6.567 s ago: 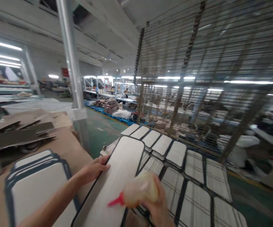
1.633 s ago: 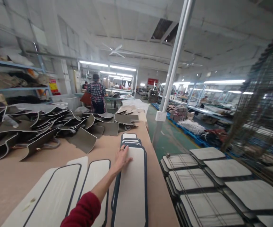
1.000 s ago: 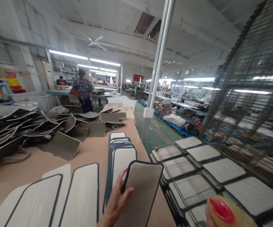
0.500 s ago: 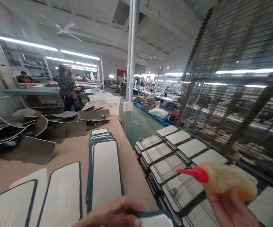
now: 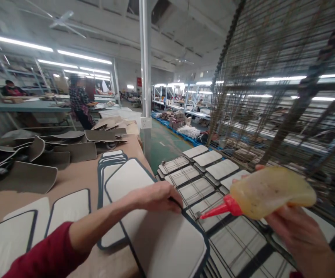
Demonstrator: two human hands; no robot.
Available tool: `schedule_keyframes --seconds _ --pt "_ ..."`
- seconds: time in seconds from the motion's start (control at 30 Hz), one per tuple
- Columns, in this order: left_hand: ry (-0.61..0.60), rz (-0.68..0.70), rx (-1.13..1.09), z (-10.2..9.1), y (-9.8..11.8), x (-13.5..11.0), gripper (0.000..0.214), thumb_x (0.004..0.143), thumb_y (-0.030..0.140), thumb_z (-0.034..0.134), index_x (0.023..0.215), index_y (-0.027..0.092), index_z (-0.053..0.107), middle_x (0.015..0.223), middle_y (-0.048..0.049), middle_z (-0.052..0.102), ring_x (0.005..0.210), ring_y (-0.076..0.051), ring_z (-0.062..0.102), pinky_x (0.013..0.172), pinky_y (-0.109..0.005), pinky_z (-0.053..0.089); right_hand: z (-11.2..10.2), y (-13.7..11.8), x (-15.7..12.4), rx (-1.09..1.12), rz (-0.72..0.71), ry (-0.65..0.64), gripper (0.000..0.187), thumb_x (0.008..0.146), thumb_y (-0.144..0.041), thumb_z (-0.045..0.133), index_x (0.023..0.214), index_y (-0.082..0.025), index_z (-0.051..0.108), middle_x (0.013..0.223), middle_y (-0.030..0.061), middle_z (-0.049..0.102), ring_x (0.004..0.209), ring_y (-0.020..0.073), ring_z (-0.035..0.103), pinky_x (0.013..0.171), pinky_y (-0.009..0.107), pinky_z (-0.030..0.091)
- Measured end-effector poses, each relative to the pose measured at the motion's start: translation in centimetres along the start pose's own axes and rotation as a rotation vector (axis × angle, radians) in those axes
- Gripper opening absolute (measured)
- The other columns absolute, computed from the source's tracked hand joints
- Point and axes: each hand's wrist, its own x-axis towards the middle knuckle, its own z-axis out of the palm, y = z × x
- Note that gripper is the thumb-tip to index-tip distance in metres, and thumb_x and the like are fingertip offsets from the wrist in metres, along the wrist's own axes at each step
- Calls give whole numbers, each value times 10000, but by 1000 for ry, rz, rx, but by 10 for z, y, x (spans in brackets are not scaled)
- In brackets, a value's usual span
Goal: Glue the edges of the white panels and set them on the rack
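"What does the left hand (image 5: pixel 163 195) have?"

"A pale, dark-bordered panel (image 5: pixel 161 239), its edge clamped under the fingers. It spreads to their left and back toward the wearer."

"And the right hand (image 5: pixel 289 220)?"

"Those fingers are wrapped round a yellowish bottle (image 5: pixel 274 193). Its red nozzle (image 5: pixel 223 208) points back at the left fingers, tip near the panel's edge."

"What surface are we over?"

"A brown-topped table (image 5: pixel 74 177), left of the left fingers. A stack of similar panels (image 5: pixel 105 168) lies on it just beyond them, and curled grey-brown pieces (image 5: pixel 36 177) are heaped farther off."

"Between the two hands?"

"Rows of pale panels (image 5: pixel 198 189) on a wire rack, reaching away past the fingers. More wire mesh (image 5: pixel 257 77) slants up behind the bottle."

"The room?"

"A big workshop. Straight ahead of the left fingers rises a metal post (image 5: pixel 145 69) with a white socket box (image 5: pixel 145 122), beside green floor (image 5: pixel 167 141). Far to their left, a co-worker (image 5: pixel 80 100) in checks stands by another table, under tube lights and a ceiling fan (image 5: pixel 63 19)."
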Motion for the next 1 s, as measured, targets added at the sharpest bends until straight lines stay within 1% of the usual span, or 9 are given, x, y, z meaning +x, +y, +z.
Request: schedule_keyframes --seconds 0.13,0.2,0.23,0.37,0.47,0.57,0.73,0.83,1.0 --pt "-128 24 59 -23 24 15 53 919 227 858 938 196 897 899 -50 857 830 -180 749 750 -205 515 -10 -2 17 -30 61 -303 733 580 -454 1072 1250 -391 782 1140 88 833 1125 396 794 1076 560 600" --pt "-167 30 52 -27 33 20 34 896 179 873 899 201 899 877 -37 857 816 -174 747 754 -202 523 -4 -5 20 -37 64 -444 706 649 -475 1052 1292 -391 776 1185 94 824 1132 388 791 1059 567 609" --pt "-182 35 36 -28 36 21 53 887 154 875 882 201 899 867 -31 856 809 -170 746 757 -200 527 1 -6 19 -17 64 -464 704 650 -492 1054 1292 -397 780 1188 85 824 1119 373 795 1033 538 624" --pt "-212 52 -53 -29 41 25 95 867 98 873 869 188 904 843 -21 854 797 -161 740 760 -192 535 18 -9 14 43 99 -405 771 544 -518 1108 1244 -427 798 1155 34 831 1059 302 805 941 405 643" --pt "-219 53 -92 -27 41 26 89 861 104 881 879 186 911 847 -21 858 799 -158 740 761 -186 536 16 -4 20 22 112 -452 794 571 -552 1087 1288 -427 770 1178 41 826 1120 329 791 1042 467 613" --pt "-225 52 -120 -24 40 26 90 855 109 884 871 193 914 845 -19 859 793 -157 740 757 -185 536 9 5 36 -18 104 -545 819 632 -593 1037 1360 -375 733 1175 82 824 1238 375 748 1146 535 554" --pt "-213 54 -168 -20 36 26 95 841 117 886 878 199 917 855 -17 860 780 -154 732 750 -188 539 12 17 53 -36 56 -506 879 532 -638 1048 1307 -340 761 1089 88 832 1112 394 781 1079 568 599" --pt "-209 49 -182 -19 33 25 51 843 203 915 893 194 918 862 -26 861 782 -158 732 752 -194 542 13 25 57 -34 66 -481 857 508 -651 1045 1260 -333 783 1036 86 833 993 380 800 1005 567 641" --pt "-190 33 -202 -17 34 25 250 796 411 981 883 186 915 863 -45 861 797 -175 735 755 -210 546 10 33 60 -12 62 -489 925 488 -684 1027 1303 -337 761 1029 83 830 992 383 798 998 560 640"
